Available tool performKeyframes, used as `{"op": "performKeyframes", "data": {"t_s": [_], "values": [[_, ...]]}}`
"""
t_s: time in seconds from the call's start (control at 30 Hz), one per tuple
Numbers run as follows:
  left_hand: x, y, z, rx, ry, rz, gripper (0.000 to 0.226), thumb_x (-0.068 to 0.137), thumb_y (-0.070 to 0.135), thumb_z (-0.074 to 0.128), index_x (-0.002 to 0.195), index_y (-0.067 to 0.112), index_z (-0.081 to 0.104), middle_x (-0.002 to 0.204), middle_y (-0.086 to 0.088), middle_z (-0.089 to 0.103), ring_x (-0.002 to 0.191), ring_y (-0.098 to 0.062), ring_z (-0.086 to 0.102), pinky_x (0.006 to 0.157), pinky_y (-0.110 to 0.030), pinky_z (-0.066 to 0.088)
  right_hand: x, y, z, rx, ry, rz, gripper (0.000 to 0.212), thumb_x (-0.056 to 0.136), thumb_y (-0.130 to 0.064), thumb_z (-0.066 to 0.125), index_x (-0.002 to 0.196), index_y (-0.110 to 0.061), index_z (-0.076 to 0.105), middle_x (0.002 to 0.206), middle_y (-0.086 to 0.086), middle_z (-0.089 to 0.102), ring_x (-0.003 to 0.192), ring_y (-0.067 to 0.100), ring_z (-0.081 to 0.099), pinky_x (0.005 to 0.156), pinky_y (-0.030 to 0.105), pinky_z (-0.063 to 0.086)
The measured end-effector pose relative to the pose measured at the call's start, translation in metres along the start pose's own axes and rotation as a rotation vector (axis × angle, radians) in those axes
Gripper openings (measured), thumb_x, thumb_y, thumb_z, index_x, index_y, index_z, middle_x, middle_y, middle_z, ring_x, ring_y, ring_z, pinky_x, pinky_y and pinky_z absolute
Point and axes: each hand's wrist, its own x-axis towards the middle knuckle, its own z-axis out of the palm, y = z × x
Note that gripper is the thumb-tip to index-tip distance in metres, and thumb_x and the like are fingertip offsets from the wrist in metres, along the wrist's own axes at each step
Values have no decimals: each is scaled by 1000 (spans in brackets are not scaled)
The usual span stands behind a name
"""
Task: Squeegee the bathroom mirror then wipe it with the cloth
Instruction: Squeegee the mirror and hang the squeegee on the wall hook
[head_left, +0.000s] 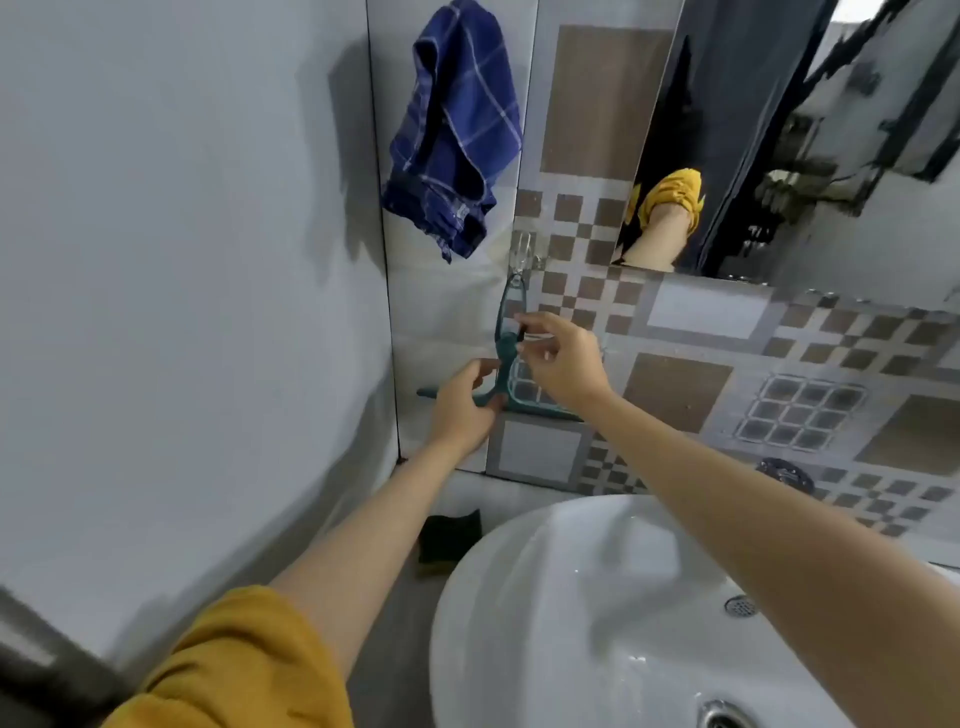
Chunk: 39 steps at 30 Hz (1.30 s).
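Note:
A teal squeegee hangs by its handle loop from a clear wall hook, left of the mirror. My left hand grips the squeegee where the handle meets the blade. My right hand pinches the handle a little higher, thumb and forefinger on it. A blue checked cloth hangs on the wall above the hook. The mirror sits at the upper right and reflects a yellow sleeve and an arm.
A white washbasin with a drain stands below my arms. A dark sponge lies on the ledge left of the basin. Patterned tiles cover the wall; a plain grey wall closes the left side.

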Motion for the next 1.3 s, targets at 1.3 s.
{"op": "performKeyframes", "data": {"t_s": [1.3], "values": [[-39,231,-25,248,164,904,26,75,0,69,101,1,67,94,-13,70,81,-20,67,78,-28,54,-36,-131,-255,-700,-130,-687,32,75,-34,73,105,-25,67,95,-4,66,84,18,62,69,43,53]]}}
